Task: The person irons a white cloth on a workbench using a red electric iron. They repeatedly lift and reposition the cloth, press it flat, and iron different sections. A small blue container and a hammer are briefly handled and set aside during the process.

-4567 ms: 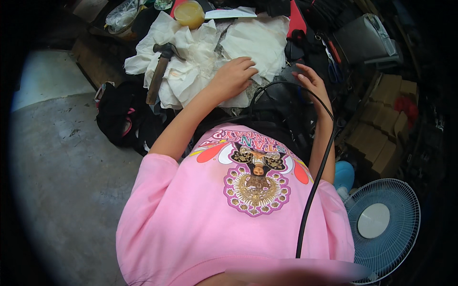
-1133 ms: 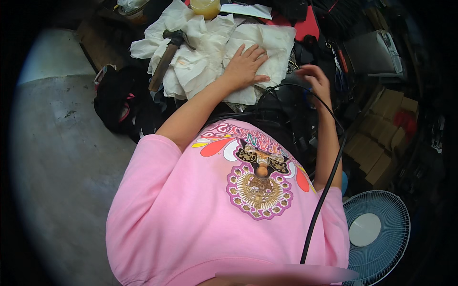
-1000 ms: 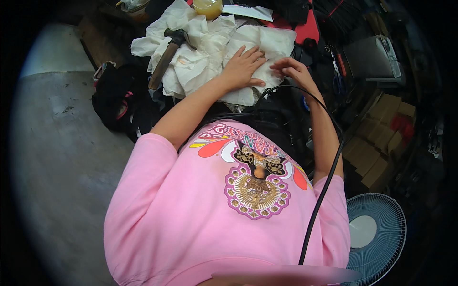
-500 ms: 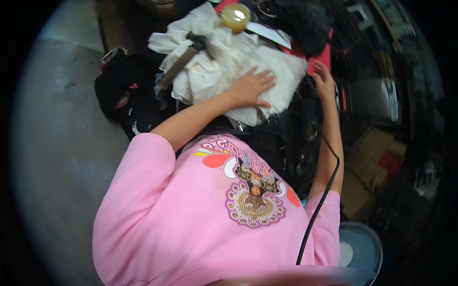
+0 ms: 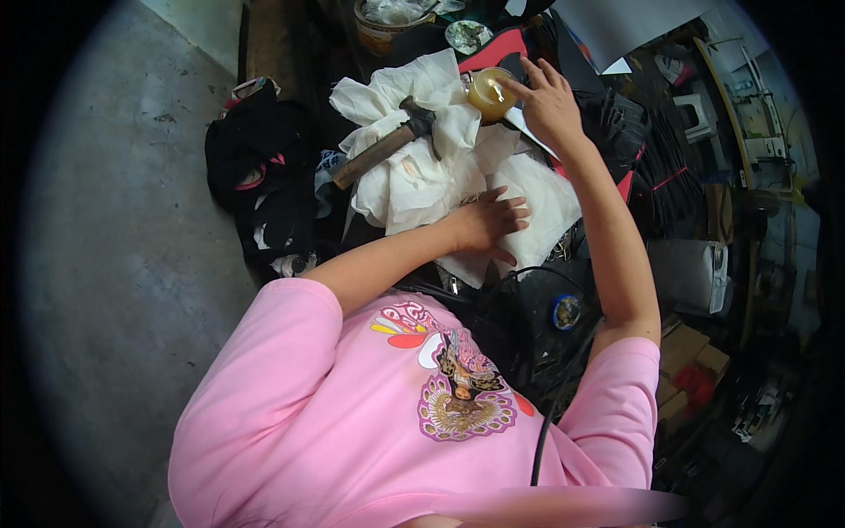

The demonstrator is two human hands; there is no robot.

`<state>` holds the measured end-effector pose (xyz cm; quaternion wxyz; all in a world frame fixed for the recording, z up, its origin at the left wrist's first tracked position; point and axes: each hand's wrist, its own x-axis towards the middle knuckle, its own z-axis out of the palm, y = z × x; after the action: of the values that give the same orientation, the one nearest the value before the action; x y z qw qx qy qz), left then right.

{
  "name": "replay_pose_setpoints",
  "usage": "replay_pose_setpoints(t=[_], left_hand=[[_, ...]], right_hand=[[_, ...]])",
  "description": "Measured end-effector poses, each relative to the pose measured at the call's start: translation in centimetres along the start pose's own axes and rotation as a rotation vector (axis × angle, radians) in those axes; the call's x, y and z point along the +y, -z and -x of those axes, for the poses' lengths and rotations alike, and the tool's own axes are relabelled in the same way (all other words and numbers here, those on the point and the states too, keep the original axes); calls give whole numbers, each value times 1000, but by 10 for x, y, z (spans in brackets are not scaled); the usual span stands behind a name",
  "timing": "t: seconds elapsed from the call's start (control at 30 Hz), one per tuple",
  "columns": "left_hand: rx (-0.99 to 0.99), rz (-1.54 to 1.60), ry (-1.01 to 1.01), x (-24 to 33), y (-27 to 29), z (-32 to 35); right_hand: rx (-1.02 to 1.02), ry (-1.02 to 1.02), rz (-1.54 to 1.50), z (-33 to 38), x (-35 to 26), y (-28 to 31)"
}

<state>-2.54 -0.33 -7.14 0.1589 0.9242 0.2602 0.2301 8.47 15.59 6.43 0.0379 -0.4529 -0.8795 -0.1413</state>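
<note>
A small amber jar (image 5: 489, 93) is touched by the right hand (image 5: 550, 104), fingers extended; white cloth (image 5: 528, 207) is pressed under the flat, open left hand (image 5: 486, 225).

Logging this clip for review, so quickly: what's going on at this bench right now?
A person in a pink shirt leans over a cluttered bench. The left hand lies flat, fingers spread, on a heap of white cloth. The right hand reaches further out, its fingers touching a small round container of yellowish stuff. A wooden-handled hammer rests on the cloth, untouched. Neither hand is closed around anything.
</note>
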Motion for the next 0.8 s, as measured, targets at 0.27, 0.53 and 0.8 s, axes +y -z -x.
replay_pose_setpoints(t=[0.27,0.53,0.8], left_hand=[[-21,-19,53,1,-4,-2],[-91,-148,70,0,-6,-6],[0,-129,115,2,1,-5]], right_hand=[[226,-12,-23,-3,2,11],[46,-68,-205,61,8,27],[270,-667,-1185,190,30,5]])
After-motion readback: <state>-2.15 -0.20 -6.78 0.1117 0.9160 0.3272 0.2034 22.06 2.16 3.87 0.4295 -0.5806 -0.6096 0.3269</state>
